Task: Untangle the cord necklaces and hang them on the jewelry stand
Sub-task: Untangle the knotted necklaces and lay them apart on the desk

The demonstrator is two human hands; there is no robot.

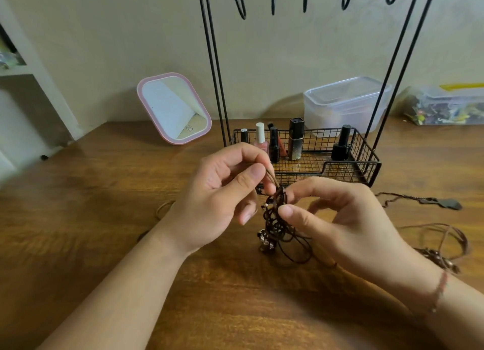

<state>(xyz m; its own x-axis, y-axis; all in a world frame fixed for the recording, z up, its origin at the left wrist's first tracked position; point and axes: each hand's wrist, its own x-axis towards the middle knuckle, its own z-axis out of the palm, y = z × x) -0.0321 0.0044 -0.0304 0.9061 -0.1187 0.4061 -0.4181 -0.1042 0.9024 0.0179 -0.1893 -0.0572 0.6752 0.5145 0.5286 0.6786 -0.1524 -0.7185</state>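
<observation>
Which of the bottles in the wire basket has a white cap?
The pink nail polish bottle, second from the left in the wire basket. Its cap is white; the other bottles there, like the squat one on the right, have black caps.

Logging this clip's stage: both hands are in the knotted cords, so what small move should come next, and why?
Probably draw apart gently: the left hand pinches light cord ends above the dark tangle, while the right hand pinches a loop in it. The tangle is not yet undone, and the stand's hooks hang bare.
</observation>
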